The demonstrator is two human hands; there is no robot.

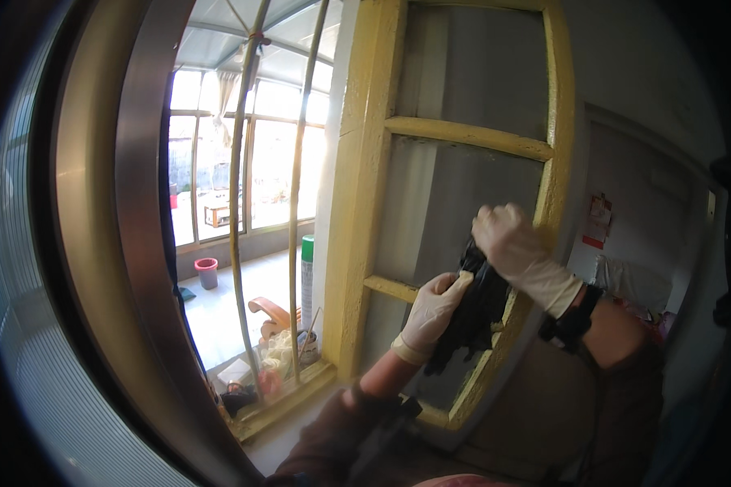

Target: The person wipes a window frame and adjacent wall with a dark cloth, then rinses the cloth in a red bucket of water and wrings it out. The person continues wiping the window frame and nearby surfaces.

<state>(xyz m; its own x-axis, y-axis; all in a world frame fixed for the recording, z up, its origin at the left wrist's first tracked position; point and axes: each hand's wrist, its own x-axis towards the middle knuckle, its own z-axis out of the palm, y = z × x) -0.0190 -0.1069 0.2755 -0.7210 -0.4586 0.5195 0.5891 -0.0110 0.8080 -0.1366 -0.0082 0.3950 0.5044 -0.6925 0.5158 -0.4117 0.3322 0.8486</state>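
Note:
A dark, crumpled black cloth (pixel 473 312) hangs in front of the yellow-painted window sash (pixel 471 136), held between my two gloved hands. My left hand (pixel 432 318), in a thin whitish glove, is closed on its left side, the thumb pointing up. Higher and to the right, my right hand (pixel 508 242) wears the same kind of glove and is closed in a fist at the cloth's upper end. The cloth covers part of the sash's lower panes and its right stile. A black band (pixel 573 321) circles my right wrist.
Vertical metal bars (pixel 237 203) cross the window opening at left. On the sill stand a green-capped spray can (pixel 307 272) and an orange-brown curved object (pixel 274 315), among clutter. A pink bin (pixel 207 272) stands on the floor beyond. A metal frame (pixel 150 243) rises at left.

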